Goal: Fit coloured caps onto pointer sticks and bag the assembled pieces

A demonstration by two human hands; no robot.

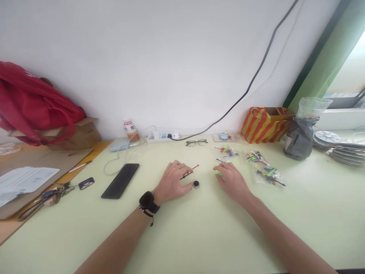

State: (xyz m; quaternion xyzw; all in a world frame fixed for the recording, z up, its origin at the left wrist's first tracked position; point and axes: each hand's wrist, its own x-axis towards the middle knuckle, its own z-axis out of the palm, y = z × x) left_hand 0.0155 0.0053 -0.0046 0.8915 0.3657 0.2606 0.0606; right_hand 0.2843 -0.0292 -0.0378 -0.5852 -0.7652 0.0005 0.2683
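Note:
My left hand [173,182] rests low over the table, thumb and fingers apart. Its thumb tip is beside a small round black-topped piece [196,184]. A thin black stick-like piece [187,175] and a red one [195,166] lie by its fingertips, partly covered by them. To the right, my right hand [232,182] curves over the table with thumb and index finger apart. Small bright green [219,173] and blue [219,160] plastic pieces show around its fingertips; whether it touches the green one I cannot tell.
Clear bags of coloured plastic pieces [269,175] lie right of my hands. A black phone [120,181] is at left, glasses [196,142] and a power strip [163,137] along the wall. A striped bag [266,125] and grey bag [299,139] stand at back right.

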